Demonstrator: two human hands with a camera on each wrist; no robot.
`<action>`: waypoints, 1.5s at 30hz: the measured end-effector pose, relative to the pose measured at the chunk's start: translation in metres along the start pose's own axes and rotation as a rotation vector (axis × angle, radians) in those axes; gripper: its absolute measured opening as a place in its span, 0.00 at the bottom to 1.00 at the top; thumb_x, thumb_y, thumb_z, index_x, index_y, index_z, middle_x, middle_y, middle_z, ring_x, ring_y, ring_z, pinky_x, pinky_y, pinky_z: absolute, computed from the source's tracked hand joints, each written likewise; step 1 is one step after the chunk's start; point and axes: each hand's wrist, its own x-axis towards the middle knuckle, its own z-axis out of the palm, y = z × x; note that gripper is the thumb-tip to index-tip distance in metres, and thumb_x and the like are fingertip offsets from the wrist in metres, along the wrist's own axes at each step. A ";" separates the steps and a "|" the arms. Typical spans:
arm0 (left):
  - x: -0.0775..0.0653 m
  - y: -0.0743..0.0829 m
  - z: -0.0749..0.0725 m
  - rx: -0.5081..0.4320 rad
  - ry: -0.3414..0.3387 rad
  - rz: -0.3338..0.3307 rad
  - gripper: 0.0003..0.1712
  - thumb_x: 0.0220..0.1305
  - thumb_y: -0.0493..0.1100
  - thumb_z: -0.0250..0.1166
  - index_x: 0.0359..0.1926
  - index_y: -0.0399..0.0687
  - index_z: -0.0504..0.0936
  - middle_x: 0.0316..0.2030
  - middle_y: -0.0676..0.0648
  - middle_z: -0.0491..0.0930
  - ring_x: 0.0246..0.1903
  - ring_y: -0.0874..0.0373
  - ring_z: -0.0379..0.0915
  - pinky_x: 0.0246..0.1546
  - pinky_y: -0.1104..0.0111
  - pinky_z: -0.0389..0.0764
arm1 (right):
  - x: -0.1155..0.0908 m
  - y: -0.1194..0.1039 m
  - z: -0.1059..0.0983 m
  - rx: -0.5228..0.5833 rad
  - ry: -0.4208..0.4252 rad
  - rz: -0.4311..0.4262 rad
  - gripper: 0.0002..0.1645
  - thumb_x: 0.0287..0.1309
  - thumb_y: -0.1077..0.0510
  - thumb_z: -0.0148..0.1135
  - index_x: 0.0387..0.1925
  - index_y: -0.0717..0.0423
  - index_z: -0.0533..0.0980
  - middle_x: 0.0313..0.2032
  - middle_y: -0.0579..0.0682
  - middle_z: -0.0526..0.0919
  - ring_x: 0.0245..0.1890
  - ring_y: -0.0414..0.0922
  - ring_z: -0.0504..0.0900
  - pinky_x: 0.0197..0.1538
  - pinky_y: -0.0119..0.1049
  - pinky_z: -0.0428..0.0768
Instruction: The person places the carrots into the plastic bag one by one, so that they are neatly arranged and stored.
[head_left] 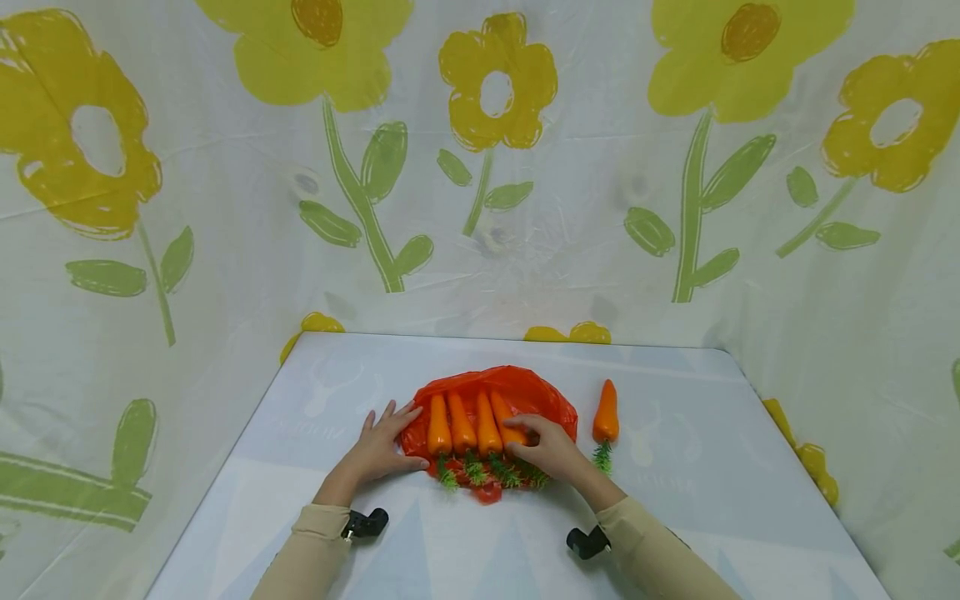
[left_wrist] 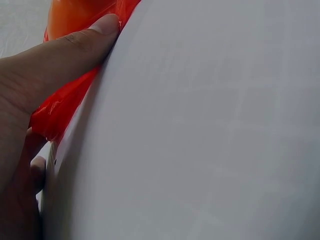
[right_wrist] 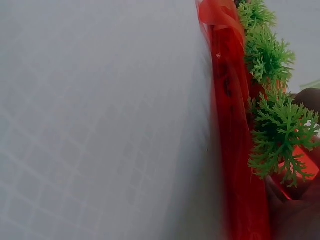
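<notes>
From the head camera I am seeing the left hand (head_left: 381, 450) lying flat with its fingers spread apart on the worktop (head_left: 315, 392), its thumb pressing down the left edge of the orange plastic bag (head_left: 517, 386). Four carrots (head_left: 461, 425) are lying side by side on the bag, tips pointing away and green tops (head_left: 491, 472) toward me. The right hand (head_left: 547, 446) is resting on the rightmost of the four, fingers curling over it. A fifth carrot, the lone carrot (head_left: 606, 412), is lying on the worktop just to the right of the bag, apart from both hands. A flower-print sheet (head_left: 480, 167) is hanging behind and around the worktop. On the left wrist camera I am watching one straight finger (left_wrist: 65, 50) pressing the bag's red-orange film (left_wrist: 55, 115) against the pale surface, nothing being gripped. On the right wrist camera the bag's edge (right_wrist: 232, 125) is running down the picture with the plastic green tops (right_wrist: 277, 130) beside it; only a dark sliver of the hand is showing at the lower right, so from this view I cannot tell how its fingers are lying.
</notes>
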 end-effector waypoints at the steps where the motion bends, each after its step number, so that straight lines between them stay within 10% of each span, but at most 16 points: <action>1: 0.000 0.000 0.000 0.000 0.003 0.004 0.57 0.51 0.61 0.78 0.76 0.46 0.64 0.77 0.40 0.59 0.77 0.33 0.39 0.72 0.34 0.31 | 0.000 -0.001 0.000 0.000 0.002 0.000 0.23 0.64 0.47 0.69 0.60 0.39 0.81 0.64 0.49 0.77 0.62 0.53 0.75 0.64 0.57 0.75; 45: 0.000 -0.002 0.001 -0.011 -0.007 -0.004 0.57 0.51 0.62 0.78 0.76 0.47 0.65 0.77 0.42 0.59 0.78 0.35 0.38 0.73 0.36 0.30 | -0.015 0.003 -0.008 -0.002 0.105 -0.107 0.20 0.65 0.53 0.69 0.59 0.45 0.82 0.62 0.48 0.78 0.55 0.49 0.81 0.55 0.43 0.83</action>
